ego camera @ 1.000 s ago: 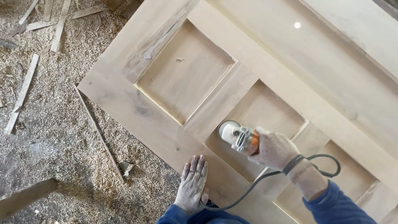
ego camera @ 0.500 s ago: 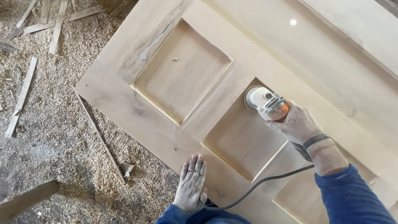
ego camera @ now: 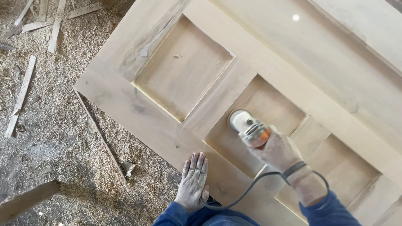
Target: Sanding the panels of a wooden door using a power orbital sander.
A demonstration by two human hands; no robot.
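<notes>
A pale wooden door with square recessed panels lies flat across the view. My right hand grips an orange and grey angle grinder, whose dusty disc rests on the middle recessed panel. Its black cord loops back toward my body. My left hand lies flat, fingers together, on the door's near rail, just left of the cord. Both hands are coated in wood dust and the sleeves are blue.
The floor on the left is covered in shavings, with loose wood strips and a thin batten lying beside the door's edge. A wooden offcut lies at the lower left. Another board runs along the upper right.
My right hand swept the grinder from the panel's near left corner up to its far side, then back toward the near left. My left hand stayed flat on the rail.
</notes>
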